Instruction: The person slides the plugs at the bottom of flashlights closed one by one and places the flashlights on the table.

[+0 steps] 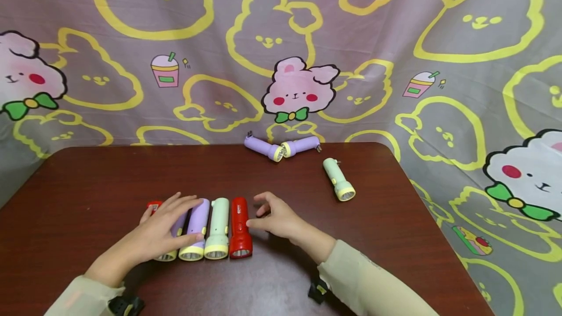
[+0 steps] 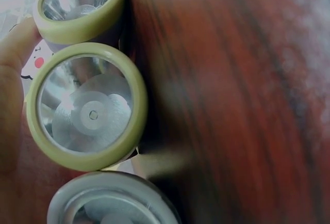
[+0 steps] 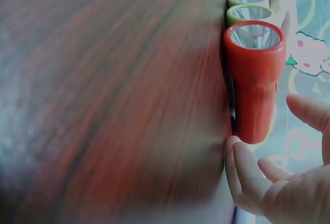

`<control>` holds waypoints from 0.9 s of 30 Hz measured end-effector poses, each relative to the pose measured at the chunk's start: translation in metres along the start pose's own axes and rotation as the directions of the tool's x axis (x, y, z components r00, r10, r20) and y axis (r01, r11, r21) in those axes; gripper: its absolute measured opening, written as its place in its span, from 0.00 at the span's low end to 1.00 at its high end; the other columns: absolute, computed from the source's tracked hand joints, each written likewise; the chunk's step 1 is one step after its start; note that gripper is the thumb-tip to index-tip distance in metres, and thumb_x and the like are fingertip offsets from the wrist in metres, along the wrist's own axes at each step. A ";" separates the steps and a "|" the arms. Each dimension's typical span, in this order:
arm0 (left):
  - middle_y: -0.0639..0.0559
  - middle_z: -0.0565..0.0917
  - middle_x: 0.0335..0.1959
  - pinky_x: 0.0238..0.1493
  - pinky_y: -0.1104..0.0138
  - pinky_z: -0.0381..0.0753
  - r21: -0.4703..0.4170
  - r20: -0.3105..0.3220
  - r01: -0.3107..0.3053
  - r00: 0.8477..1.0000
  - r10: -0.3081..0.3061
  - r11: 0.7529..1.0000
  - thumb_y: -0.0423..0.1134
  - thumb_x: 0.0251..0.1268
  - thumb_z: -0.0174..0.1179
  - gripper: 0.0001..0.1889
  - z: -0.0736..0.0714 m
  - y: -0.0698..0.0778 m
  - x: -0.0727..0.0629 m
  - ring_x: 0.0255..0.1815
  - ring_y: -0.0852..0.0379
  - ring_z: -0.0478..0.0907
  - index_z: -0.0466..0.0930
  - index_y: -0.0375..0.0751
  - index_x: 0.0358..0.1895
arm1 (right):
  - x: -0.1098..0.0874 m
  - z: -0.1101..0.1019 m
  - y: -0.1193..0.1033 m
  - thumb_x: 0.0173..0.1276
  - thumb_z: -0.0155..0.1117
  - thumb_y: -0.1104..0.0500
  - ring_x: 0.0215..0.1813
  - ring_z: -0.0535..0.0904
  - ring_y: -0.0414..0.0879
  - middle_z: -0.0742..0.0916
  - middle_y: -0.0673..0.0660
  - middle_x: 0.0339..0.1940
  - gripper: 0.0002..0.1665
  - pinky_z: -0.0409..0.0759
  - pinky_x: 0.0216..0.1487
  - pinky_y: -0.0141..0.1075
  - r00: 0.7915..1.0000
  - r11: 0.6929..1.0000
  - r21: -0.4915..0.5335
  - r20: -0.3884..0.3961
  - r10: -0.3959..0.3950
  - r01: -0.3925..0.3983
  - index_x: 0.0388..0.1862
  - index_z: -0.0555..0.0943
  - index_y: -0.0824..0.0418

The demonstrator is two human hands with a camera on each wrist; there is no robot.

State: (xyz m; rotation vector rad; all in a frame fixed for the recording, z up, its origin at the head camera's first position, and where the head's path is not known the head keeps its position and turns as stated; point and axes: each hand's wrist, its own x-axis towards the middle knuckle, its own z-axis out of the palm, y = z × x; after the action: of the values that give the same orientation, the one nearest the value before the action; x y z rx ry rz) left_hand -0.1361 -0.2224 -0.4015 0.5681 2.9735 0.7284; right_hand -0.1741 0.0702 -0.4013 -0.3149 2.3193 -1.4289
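Note:
Several flashlights lie side by side on the table. A red flashlight (image 1: pixel 240 228) ends the row on the right, beside a mint-green flashlight (image 1: pixel 219 223) and a purple flashlight (image 1: pixel 199 216). My left hand (image 1: pixel 160 230) spreads over the left part, its thumb on the purple flashlight near the lens. Beneath it, another purple flashlight (image 1: pixel 177 227) and a red end (image 1: pixel 154 206) are partly hidden. Yellow-rimmed lenses (image 2: pixel 87 113) fill the left wrist view. My right hand (image 1: pixel 278 218) is at the red flashlight's right side, thumb tip close to it, fingers loosely bent around nothing.
Two purple flashlights (image 1: pixel 263 148) (image 1: pixel 303 146) lie lens to lens at the table's back edge. A separate mint-green flashlight (image 1: pixel 337 177) lies at the right rear. Behind the brown table (image 1: pixel 373 257) hangs a patterned cloth (image 1: pixel 219 52).

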 end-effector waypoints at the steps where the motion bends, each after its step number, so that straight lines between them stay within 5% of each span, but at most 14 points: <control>1: 0.43 0.70 0.72 0.57 0.22 0.49 0.000 0.001 0.002 1.000 -0.002 1.000 0.64 0.55 0.68 0.40 0.000 0.000 0.000 0.76 0.32 0.56 0.70 0.54 0.70 | -0.001 -0.002 0.000 0.59 0.75 0.61 0.38 0.78 0.46 0.83 0.63 0.42 0.35 0.75 0.38 0.32 1.000 1.000 0.000 0.003 -0.002 0.002 0.63 0.72 0.66; 17: 0.45 0.71 0.71 0.57 0.21 0.50 0.003 0.006 0.008 1.000 -0.008 1.000 0.65 0.55 0.67 0.40 -0.001 0.000 0.000 0.76 0.32 0.56 0.69 0.55 0.70 | -0.023 -0.039 0.011 0.63 0.70 0.60 0.40 0.81 0.46 0.83 0.65 0.46 0.30 0.77 0.40 0.34 0.998 0.999 0.007 -0.019 -0.052 0.052 0.63 0.73 0.67; 27: 0.45 0.72 0.71 0.58 0.22 0.49 0.008 0.009 0.016 1.000 -0.016 1.000 0.65 0.54 0.67 0.40 -0.001 0.002 0.000 0.76 0.33 0.56 0.70 0.54 0.70 | -0.049 -0.080 0.020 0.67 0.67 0.61 0.49 0.82 0.54 0.82 0.68 0.50 0.25 0.80 0.50 0.42 0.986 0.984 -0.116 -0.086 -0.143 0.132 0.61 0.74 0.67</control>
State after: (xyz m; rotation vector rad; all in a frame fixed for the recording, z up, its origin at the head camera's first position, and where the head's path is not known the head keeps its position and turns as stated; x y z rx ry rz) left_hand -0.1360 -0.2211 -0.3993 0.5461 2.9703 0.7103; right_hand -0.1657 0.1623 -0.3768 -0.4574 2.5016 -1.4093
